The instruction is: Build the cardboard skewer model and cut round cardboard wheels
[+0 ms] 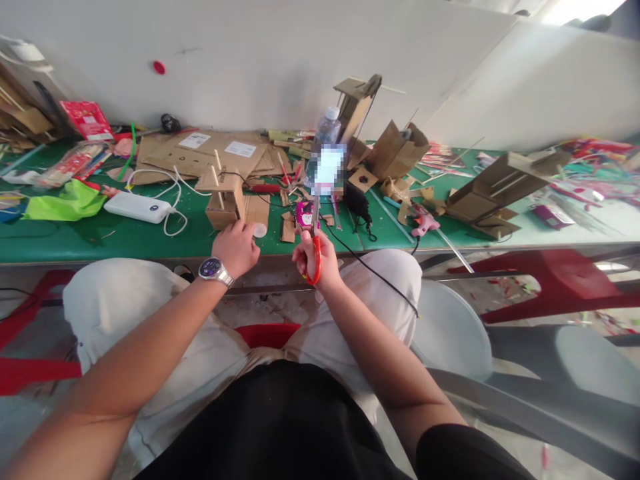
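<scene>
My right hand [319, 255] is closed round the red handles of a pair of scissors [315, 245], whose blades point up over the table's front edge. My left hand [236, 248], with a wristwatch [214, 269] on the wrist, curls its fingers at the front edge and pinches a small white disc [259, 230]. Just beyond it stands a small cardboard model with wooden sticks [225, 195]. Cardboard scraps [287, 228] lie between my hands.
A green table [75, 237] holds a white power bank [137, 207] with cable, a water bottle [326, 137], flat cardboard sheets [200, 152], cardboard constructions [493, 190], a pink glue gun [424, 223] and a green cloth [70, 202]. Red stools [560, 277] and grey chairs [450, 330] stand around.
</scene>
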Demonstrator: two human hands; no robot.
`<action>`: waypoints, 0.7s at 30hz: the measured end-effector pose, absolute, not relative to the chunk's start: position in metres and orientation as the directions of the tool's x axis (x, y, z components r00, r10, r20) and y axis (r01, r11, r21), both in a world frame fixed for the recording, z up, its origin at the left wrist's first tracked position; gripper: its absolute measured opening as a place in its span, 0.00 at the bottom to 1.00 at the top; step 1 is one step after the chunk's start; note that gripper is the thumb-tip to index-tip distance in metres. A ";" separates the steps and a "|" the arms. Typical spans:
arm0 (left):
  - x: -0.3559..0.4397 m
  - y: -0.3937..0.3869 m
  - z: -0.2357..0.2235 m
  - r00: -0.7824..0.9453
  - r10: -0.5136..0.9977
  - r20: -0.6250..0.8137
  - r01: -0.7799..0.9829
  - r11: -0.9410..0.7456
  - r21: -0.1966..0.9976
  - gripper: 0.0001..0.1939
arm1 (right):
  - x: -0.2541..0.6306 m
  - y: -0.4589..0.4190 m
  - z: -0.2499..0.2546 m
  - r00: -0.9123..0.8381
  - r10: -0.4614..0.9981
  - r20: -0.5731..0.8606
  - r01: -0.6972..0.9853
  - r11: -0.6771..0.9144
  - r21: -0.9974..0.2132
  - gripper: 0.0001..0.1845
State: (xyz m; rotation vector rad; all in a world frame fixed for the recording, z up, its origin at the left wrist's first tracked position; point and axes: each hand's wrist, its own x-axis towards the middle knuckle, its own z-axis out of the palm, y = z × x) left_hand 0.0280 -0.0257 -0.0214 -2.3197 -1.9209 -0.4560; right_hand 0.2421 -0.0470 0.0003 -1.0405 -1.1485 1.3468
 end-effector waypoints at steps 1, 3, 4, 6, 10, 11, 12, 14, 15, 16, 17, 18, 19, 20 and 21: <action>0.029 -0.025 -0.022 0.163 0.944 0.286 0.971 -0.205 0.124 0.22 | 0.242 -0.047 0.000 -0.089 0.996 0.009 -0.165 -0.006 -0.986 0.38; 0.030 -0.022 -0.022 0.161 0.947 0.276 0.959 -0.216 0.181 0.23 | 0.242 -0.047 0.000 -0.090 0.996 0.006 -0.167 -0.009 -0.986 0.38; 0.031 -0.021 -0.023 0.158 0.950 0.271 0.949 -0.222 0.223 0.23 | 0.241 -0.047 0.000 -0.091 0.996 0.004 -0.169 -0.011 -0.985 0.38; 0.032 -0.019 -0.024 0.153 0.952 0.264 0.923 -0.233 0.308 0.22 | 0.241 -0.047 0.000 -0.096 0.995 0.001 -0.177 -0.016 -0.984 0.37; 0.032 -0.014 -0.025 0.150 0.951 0.271 0.860 -0.260 0.439 0.17 | 0.241 -0.047 -0.001 -0.103 0.995 -0.006 -0.179 -0.024 -0.984 0.37; 0.032 -0.013 -0.024 0.148 0.951 0.273 0.833 -0.269 0.483 0.16 | 0.241 -0.047 -0.001 -0.104 0.995 -0.005 -0.176 -0.024 -0.984 0.38; 0.031 -0.012 -0.024 0.145 0.950 0.275 0.801 -0.276 0.532 0.15 | 0.241 -0.047 -0.001 -0.104 0.995 -0.003 -0.172 -0.021 -0.985 0.38; 0.030 -0.011 -0.022 0.130 0.952 0.277 0.714 -0.283 0.640 0.15 | 0.241 -0.047 -0.003 -0.102 0.995 0.008 -0.162 -0.008 -0.987 0.39; 0.030 -0.011 -0.021 0.116 0.955 0.275 0.658 -0.281 0.698 0.16 | 0.242 -0.047 -0.003 -0.101 0.995 0.014 -0.154 -0.002 -0.988 0.39; 0.030 -0.011 -0.020 0.101 0.959 0.266 0.594 -0.273 0.757 0.18 | 0.242 -0.046 -0.004 -0.098 0.995 0.022 -0.140 0.008 -0.990 0.38; 0.030 -0.012 -0.020 0.087 0.965 0.249 0.519 -0.257 0.815 0.20 | 0.243 -0.046 -0.005 -0.095 0.995 0.035 -0.120 0.024 -0.992 0.38; 0.031 -0.014 -0.020 0.078 0.972 0.220 0.434 -0.232 0.871 0.24 | 0.244 -0.046 -0.005 -0.091 0.994 0.056 -0.089 0.047 -0.995 0.37; 0.033 -0.016 -0.019 0.078 0.980 0.182 0.339 -0.198 0.920 0.28 | 0.245 -0.046 -0.006 -0.087 0.993 0.083 -0.045 0.079 -0.996 0.36; 0.034 -0.019 -0.020 0.087 0.986 0.139 0.238 -0.156 0.959 0.31 | 0.246 -0.045 -0.007 -0.081 0.990 0.116 0.008 0.118 -0.993 0.35; 0.037 -0.022 -0.020 0.106 0.990 0.095 0.136 -0.110 0.985 0.34 | 0.247 -0.045 -0.007 -0.074 0.986 0.151 0.066 0.156 -0.986 0.34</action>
